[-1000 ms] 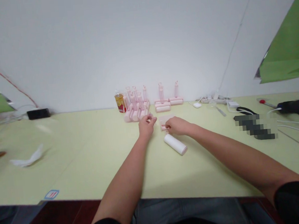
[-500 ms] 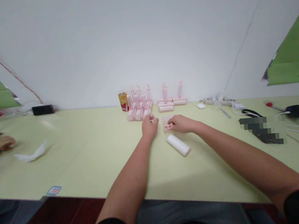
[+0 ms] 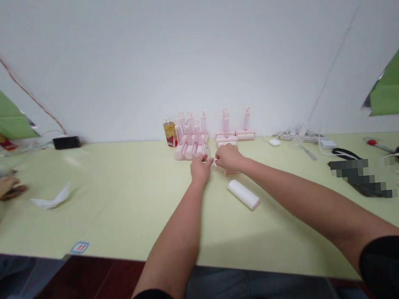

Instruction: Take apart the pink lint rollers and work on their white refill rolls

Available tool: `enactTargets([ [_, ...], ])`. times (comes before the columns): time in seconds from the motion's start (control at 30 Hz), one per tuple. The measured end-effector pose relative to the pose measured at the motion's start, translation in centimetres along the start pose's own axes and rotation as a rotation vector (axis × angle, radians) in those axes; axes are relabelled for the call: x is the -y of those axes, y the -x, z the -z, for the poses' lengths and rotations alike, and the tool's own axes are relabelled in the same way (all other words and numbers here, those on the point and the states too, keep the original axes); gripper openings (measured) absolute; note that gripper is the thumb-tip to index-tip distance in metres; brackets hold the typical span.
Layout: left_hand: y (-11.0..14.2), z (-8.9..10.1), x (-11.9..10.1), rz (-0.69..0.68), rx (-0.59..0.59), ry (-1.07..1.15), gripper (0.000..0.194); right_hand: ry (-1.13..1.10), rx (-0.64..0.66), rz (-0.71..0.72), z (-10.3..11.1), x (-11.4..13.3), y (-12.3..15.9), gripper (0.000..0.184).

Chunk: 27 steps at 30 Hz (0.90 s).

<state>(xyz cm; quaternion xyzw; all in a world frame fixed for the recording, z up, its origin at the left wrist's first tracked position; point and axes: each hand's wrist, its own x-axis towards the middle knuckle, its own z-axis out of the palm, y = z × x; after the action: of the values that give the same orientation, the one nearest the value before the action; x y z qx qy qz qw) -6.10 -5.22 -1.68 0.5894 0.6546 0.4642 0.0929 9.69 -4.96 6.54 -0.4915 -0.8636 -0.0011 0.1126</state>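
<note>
My left hand [image 3: 201, 168] is closed around a small pale-pink piece [image 3: 207, 152], whose top sticks up past the fingers. Close beside it, my right hand [image 3: 228, 157] pinches a tiny pale part [image 3: 216, 163], mostly hidden by the fingertips. Partly covered by my right hand, a pink part [image 3: 232, 171] shows its lower edge on the table. A white roll [image 3: 243, 195] lies slanted nearer to me. Behind my hands, several pink rollers with upright handles [image 3: 189, 136] stand in a cluster, and more pink rollers [image 3: 226, 133] are to the right.
A bottle with a red and yellow label [image 3: 170, 133] stands by the wall. White crumpled paper [image 3: 53, 198] and another person's hand [image 3: 0, 188] are at left. A black phone [image 3: 67, 142] leans at the back. Cables and a power strip [image 3: 298, 137] lie at right.
My right hand has moved left, up against my left hand, and now covers most of the pink part it was touching. The view has shifted slightly to the left.
</note>
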Motion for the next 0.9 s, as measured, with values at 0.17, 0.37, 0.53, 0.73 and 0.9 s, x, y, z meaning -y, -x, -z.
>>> enactTargets([
  [0.17, 0.0, -0.5, 0.3, 0.001, 0.036, 0.010, 0.033, 0.032, 0.057, -0.052, -1.5, 0.5, -0.5, 0.028],
  [0.37, 0.0, -0.7, 0.2, -0.011, 0.082, 0.040, 0.035, -0.004, 0.071, -0.068, -1.7, -0.3, -0.5, 0.030],
  [0.53, 0.2, -0.9, 0.0, -0.001, 0.116, 0.050, 0.037, -0.027, -0.032, -0.101, 0.0, -3.6, 1.6, 0.033],
  [0.73, 0.7, -0.8, -0.9, -0.011, 0.140, 0.057, 0.036, -0.010, -0.140, -0.175, -1.0, -8.2, 7.0, 0.031],
  [0.9, 0.9, -0.3, -1.9, -0.014, 0.130, 0.039, 0.034, -0.269, -0.083, -0.350, -2.9, -10.6, 9.2, 0.042],
])
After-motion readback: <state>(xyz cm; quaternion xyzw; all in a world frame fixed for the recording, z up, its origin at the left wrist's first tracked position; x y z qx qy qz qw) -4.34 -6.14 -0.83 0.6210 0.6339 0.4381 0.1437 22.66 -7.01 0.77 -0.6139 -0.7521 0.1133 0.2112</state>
